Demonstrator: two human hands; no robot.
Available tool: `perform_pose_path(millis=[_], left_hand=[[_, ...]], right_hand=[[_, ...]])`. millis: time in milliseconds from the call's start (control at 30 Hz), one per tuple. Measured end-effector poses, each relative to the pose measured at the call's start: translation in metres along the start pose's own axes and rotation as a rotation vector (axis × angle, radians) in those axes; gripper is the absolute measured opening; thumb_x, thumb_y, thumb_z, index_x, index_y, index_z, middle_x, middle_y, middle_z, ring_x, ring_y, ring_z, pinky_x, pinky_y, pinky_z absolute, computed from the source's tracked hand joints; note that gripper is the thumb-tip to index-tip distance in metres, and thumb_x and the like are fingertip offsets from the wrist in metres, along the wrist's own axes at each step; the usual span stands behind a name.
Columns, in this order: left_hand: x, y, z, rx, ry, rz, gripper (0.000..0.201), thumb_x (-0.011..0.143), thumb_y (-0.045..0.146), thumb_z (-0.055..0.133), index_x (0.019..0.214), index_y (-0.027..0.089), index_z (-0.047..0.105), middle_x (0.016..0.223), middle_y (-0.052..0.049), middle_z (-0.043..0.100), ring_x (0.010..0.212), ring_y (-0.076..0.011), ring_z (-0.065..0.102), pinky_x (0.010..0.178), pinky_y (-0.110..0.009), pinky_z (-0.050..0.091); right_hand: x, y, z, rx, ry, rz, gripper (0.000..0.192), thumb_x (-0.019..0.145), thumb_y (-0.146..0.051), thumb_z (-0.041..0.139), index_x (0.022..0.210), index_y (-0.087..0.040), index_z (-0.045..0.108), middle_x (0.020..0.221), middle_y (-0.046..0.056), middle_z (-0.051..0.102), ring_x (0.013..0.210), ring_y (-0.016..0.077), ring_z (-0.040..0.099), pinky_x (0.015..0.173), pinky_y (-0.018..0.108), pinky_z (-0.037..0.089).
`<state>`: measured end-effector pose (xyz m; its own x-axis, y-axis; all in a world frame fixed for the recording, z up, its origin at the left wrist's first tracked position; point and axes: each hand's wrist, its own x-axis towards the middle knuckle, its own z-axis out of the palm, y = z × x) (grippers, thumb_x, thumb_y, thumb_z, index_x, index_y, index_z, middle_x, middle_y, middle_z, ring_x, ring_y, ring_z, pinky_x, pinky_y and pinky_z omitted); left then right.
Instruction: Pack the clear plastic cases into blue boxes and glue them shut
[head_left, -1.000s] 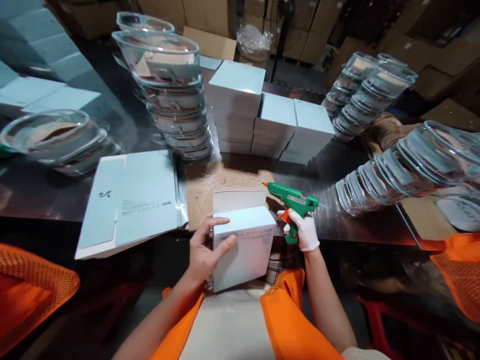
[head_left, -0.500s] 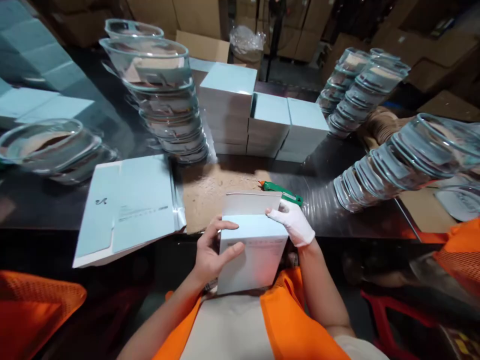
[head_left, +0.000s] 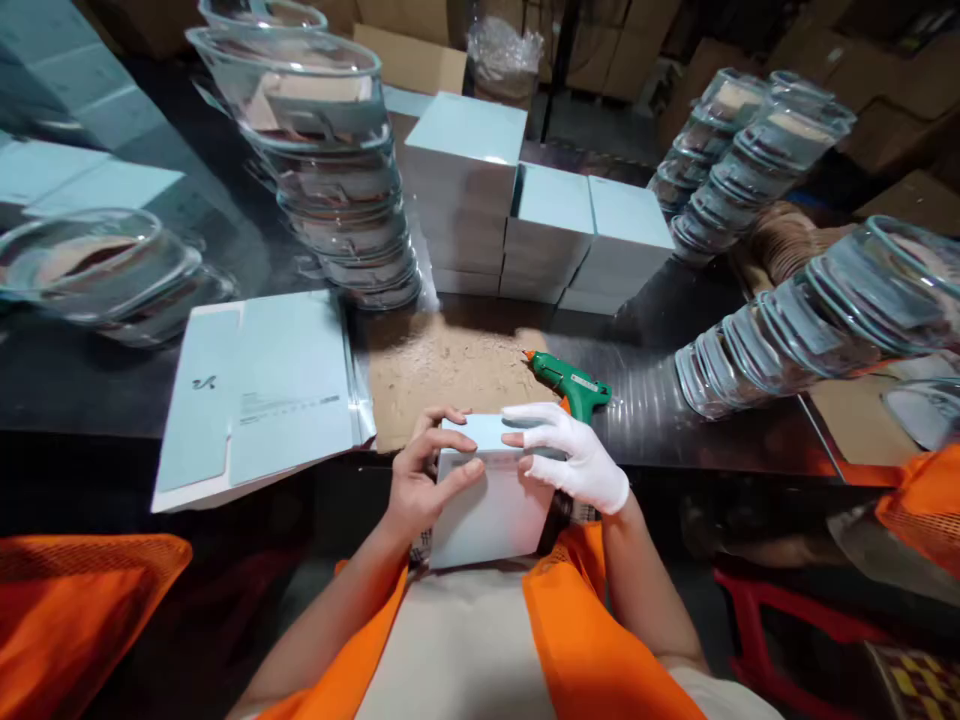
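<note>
A pale blue and white cardboard box (head_left: 480,510) stands upright against my lap at the table's front edge. My bare left hand (head_left: 435,470) grips its left side, thumb on the near face and fingers over the top. On the right, my right hand (head_left: 566,455), in a white glove with some fingertips bare, is pressed on the box's top and upper near face. No raised flap shows on the box. Just beyond my right hand, a green glue gun (head_left: 570,382) with an orange tip lies on the table.
Flattened pale blue cartons (head_left: 281,390) lie at the left, overhanging the edge. A brown cardboard sheet (head_left: 435,350) covers the middle. Behind it stand finished-looking boxes (head_left: 469,200). Tall stacks of glass bowls (head_left: 341,190) and more bowls (head_left: 810,310) flank them. Another person's orange sleeve (head_left: 926,505) is at right.
The box's raised far flap has folded down. My right hand has shifted from the flap onto the top, and the glue gun shows more fully. The view has tilted slightly.
</note>
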<state>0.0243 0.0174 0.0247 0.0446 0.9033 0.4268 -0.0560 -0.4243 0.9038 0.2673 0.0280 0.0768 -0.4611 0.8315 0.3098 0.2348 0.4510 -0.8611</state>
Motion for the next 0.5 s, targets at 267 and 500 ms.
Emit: perform_pose_path(millis=[267, 500], left_hand=[[0.004, 0.009, -0.004, -0.005, 0.126, -0.068, 0.014, 0.085, 0.030, 0.087, 0.089, 0.023, 0.075, 0.114, -0.005, 0.065, 0.118, -0.0233, 0.070, 0.099, -0.032, 0.054], [0.020, 0.012, 0.003, -0.215, 0.284, -0.167, 0.026, 0.088, 0.043, 0.085, 0.103, 0.027, 0.070, 0.127, -0.005, 0.067, 0.124, -0.0232, 0.069, 0.103, -0.032, 0.054]], right_hand=[[-0.033, 0.022, 0.014, 0.156, 0.309, 0.223, 0.100, 0.078, -0.088, 0.069, 0.161, -0.036, 0.048, 0.167, 0.015, 0.046, 0.152, 0.0356, 0.049, 0.118, 0.054, 0.050], [-0.072, 0.016, 0.054, 0.204, 0.363, 0.416, 0.109, 0.081, -0.083, 0.073, 0.167, -0.026, 0.038, 0.164, 0.018, 0.051, 0.148, 0.0385, 0.054, 0.119, 0.053, 0.050]])
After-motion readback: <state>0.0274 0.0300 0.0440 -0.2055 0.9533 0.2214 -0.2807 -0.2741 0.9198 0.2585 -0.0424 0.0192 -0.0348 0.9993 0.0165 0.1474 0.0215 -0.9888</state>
